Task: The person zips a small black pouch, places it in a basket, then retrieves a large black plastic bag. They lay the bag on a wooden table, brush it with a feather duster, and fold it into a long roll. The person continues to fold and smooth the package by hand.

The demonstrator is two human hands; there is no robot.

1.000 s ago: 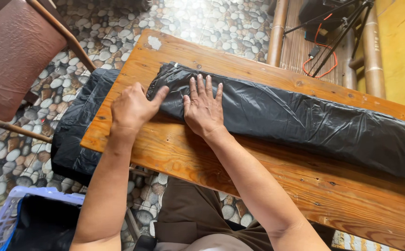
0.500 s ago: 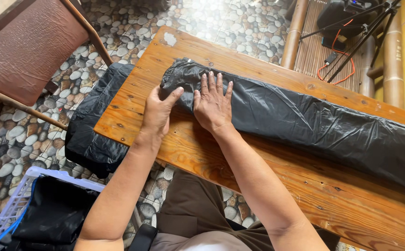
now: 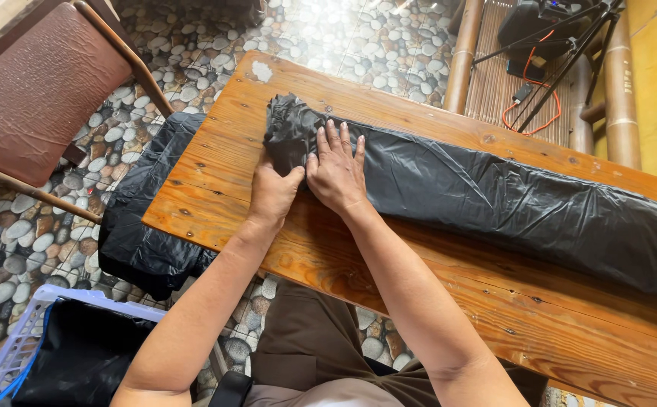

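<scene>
The black plastic bag lies lengthwise on the wooden table, its right end cut off by the frame edge. The left hand grips the bunched end, fingertips hidden beneath; the right hand presses flat, fingers spread, grasping nothing.

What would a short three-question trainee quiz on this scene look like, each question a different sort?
1. True or false: the right hand lies flat on the black plastic bag.
2. The left hand grips which part of the bag? A) the bunched end B) the far right end C) none
3. Fill in: the bag lies on a wooden ____.

Key: 1 true; 2 A; 3 table.
</scene>
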